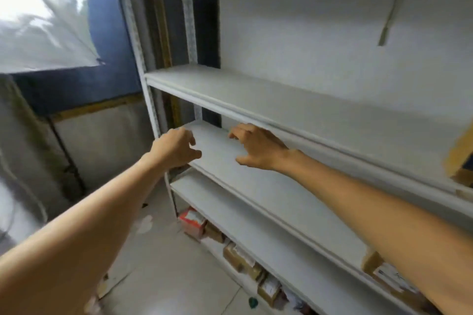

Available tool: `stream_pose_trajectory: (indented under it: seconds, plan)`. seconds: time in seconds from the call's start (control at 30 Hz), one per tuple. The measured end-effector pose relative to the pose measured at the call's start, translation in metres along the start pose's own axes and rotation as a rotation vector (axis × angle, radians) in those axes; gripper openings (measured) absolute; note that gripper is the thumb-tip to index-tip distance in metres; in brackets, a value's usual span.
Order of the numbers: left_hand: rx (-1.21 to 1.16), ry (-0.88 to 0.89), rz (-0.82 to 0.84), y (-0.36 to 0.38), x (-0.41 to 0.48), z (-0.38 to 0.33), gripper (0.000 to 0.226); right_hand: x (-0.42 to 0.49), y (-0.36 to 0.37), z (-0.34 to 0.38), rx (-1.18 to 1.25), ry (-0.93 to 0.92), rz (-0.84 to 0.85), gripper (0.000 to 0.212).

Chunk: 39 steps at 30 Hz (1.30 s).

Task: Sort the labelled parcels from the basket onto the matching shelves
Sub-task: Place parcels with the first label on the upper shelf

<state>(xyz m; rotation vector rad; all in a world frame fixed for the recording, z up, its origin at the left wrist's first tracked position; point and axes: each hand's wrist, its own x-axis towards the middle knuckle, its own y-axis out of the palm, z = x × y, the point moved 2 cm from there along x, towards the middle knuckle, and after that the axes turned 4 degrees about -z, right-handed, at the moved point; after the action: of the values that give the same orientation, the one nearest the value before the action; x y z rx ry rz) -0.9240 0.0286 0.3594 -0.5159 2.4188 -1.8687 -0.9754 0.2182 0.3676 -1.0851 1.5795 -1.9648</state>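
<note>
White metal shelving (pixel 320 115) fills the view, and both hands reach over one of its middle boards (pixel 268 186). The left hand (pixel 176 148) hangs at the board's near left corner, just beside the corner post (pixel 149 100), fingers loosely curled around nothing. The right hand (pixel 258 148) hovers a little further along the same board, fingers spread and slightly bent, also holding nothing; whether either hand touches the board is lost in the blur. Well below both hands, brown parcels (pixel 238 258) stand in a row on the lowest level, with a red-and-white box (pixel 192 222) at the end nearest the left hand. Far to the right of the right hand, a brown parcel with yellow tape (pixel 460 151) sits one level higher.
</note>
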Motion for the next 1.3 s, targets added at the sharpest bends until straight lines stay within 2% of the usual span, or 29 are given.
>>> stream_pose_trajectory:
  seconds: [0.17, 0.37, 0.53, 0.67, 0.8, 0.97, 1.03, 1.13, 1.3]
  plan:
    - [0.031, -0.333, -0.07, -0.035, -0.059, 0.091, 0.031, 0.057, 0.031, 0.099, 0.124, -0.332, 0.015, 0.048]
    - [0.048, -0.715, -0.136, -0.061, -0.188, 0.178, 0.03, 0.061, 0.063, 0.246, 0.275, -0.802, 0.125, 0.044]
    - [0.088, -1.038, -0.188, -0.056, -0.354, 0.205, 0.033, 0.006, 0.095, 0.372, 0.345, -1.129, 0.268, 0.047]
    - [0.055, -1.275, -0.163, -0.041, -0.493, 0.181, 0.031, -0.077, 0.111, 0.453, 0.384, -1.372, 0.427, 0.044]
    - [0.12, -1.541, -0.161, -0.027, -0.609, 0.142, 0.04, -0.163, 0.115, 0.518, 0.415, -1.558, 0.623, 0.049]
    - [0.098, -1.794, -0.203, -0.023, -0.713, 0.108, 0.031, -0.253, 0.103, 0.586, 0.443, -1.754, 0.686, 0.045]
    - [0.091, -1.852, -0.214, -0.025, -0.743, 0.105, 0.025, -0.281, 0.104, 0.612, 0.445, -1.8, 0.698, 0.045]
    - [0.092, -1.918, -0.225, -0.025, -0.782, 0.113, 0.03, -0.311, 0.112, 0.652, 0.41, -1.865, 0.659, 0.049]
    - [0.031, -1.959, -0.253, -0.024, -0.839, 0.153, 0.034, -0.33, 0.13, 0.721, 0.385, -1.82, 0.651, 0.049]
